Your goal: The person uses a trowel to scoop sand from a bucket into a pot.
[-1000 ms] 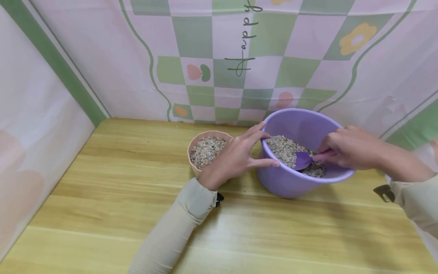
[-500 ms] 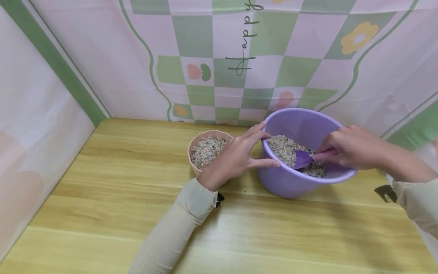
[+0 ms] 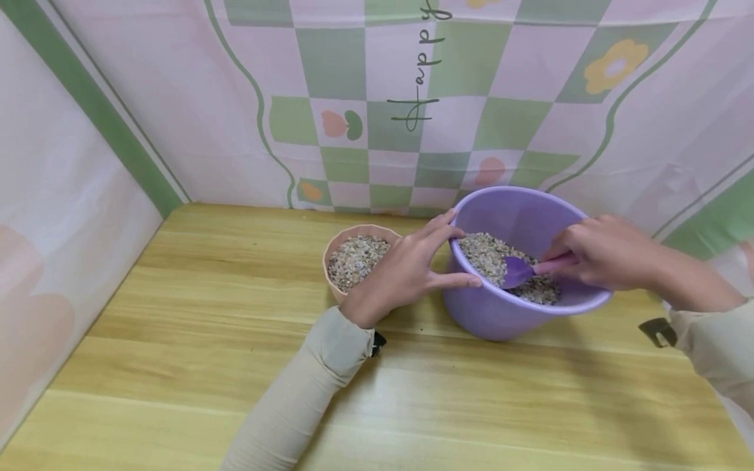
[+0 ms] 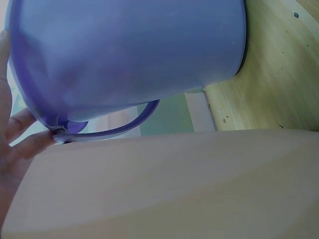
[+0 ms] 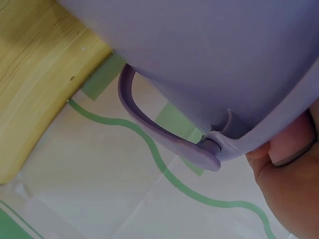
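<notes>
A purple bucket (image 3: 495, 314), partly filled with small gravel (image 3: 485, 255), stands at the back right of the table. My left hand (image 3: 400, 271) holds its left rim, with the fingers over the far part and the thumb along the near part. In the left wrist view, fingertips (image 4: 37, 142) touch the rim where the bucket's handle (image 4: 114, 132) joins it. Inside the bucket, my right hand (image 3: 609, 252) grips the pink handle of a small purple shovel (image 3: 518, 272), whose blade lies tilted against the gravel. A peach bowl (image 3: 359, 229) full of gravel sits behind my left wrist.
Wooden tabletop (image 3: 194, 314) spreads in front and to the left. A cloth backdrop (image 3: 336, 65) with green checks rises close behind the bucket and bowl. Another cloth wall (image 3: 59, 196) borders the left side. A few stray grains lie on the table.
The shovel and my right hand have shifted slightly to the left and up inside the bucket. My left hand, the bucket and the bowl have stayed in place.
</notes>
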{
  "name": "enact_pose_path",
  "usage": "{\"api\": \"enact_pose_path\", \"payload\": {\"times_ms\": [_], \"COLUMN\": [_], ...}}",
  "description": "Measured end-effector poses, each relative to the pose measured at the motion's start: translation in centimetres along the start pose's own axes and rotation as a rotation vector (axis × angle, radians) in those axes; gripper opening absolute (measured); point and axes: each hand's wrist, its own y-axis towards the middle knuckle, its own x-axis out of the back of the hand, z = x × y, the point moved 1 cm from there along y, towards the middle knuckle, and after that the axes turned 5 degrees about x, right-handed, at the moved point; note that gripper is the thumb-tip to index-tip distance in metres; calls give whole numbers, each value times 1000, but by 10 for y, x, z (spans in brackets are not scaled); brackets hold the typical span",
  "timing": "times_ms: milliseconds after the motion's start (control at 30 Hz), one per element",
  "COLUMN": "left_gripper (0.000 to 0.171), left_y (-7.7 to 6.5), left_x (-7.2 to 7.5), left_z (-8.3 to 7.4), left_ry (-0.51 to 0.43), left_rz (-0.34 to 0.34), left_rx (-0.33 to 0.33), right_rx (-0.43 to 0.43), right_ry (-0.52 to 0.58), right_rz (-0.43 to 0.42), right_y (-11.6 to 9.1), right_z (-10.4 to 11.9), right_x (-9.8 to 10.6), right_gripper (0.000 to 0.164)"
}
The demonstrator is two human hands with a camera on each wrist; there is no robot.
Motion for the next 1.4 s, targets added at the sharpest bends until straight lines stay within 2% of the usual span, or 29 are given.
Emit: {"api": "enact_pose_path", "payload": {"times_ms": [633, 1400], "left_gripper": [75, 75], "left_y": [0, 0], "left_x": [0, -1], "left_z": [0, 1], "left_ry": [-1, -3], "left_rz": [4, -2], "left_rx": [7, -8], "right_rx": [28, 97], "right_ry": [28, -30], "right_rz": [-46, -107], "right_y": [-1, 2], "right_z": [-1, -5], "right_x": [-2, -6], "right_gripper": [22, 24]}}
